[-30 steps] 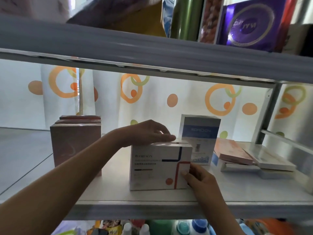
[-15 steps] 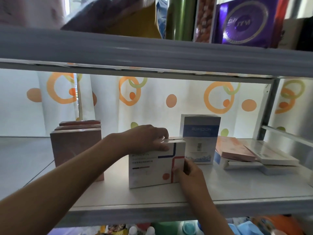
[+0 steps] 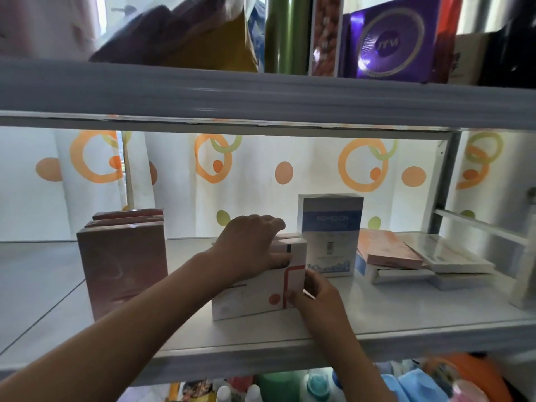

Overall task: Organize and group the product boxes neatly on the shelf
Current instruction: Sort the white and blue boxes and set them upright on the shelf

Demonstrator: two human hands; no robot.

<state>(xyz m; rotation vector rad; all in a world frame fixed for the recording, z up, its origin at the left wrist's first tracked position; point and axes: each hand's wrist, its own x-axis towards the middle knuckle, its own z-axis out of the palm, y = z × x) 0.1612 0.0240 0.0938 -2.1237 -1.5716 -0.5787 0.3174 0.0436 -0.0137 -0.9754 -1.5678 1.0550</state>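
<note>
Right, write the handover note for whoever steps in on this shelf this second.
Left hand: on top of the white box with red lines, fingers curled over it.
Right hand: gripping that box's right end.
The box stands on the middle shelf, between the pink boxes at left and the upright blue-banded box behind to the right.
Done: pink boxes grouped upright.
Left: place the white box, then tidy the flat boxes piled askew at right.
</note>
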